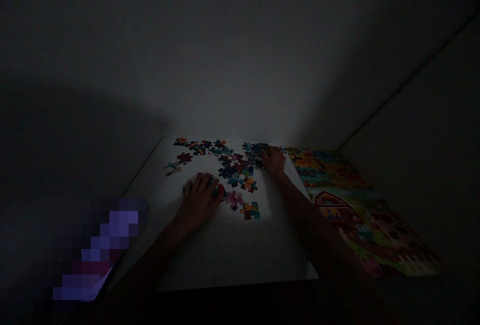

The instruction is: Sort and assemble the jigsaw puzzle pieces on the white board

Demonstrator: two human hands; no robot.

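Observation:
Many loose jigsaw puzzle pieces [235, 167] lie scattered over the far half of a pale tabletop [210, 260]. My left hand [200, 197] rests palm down with its fingers spread over some pieces; a red one shows beside its thumb side. Close to it lie a purple piece [234, 199] and an orange and teal piece [250, 210]. Farther back, my right hand [274, 160] reaches onto dark blue pieces [258, 148] at the pile's right side, its fingers apart and touching them. What lies beneath both palms is hidden.
To the right is a colourful farm picture [360, 227] with a red barn, partly behind my right forearm. A pale wall [225, 75] rises at the table's far edge. At the lower left is a blurred, glowing purple screen [101, 255]. The light is dim.

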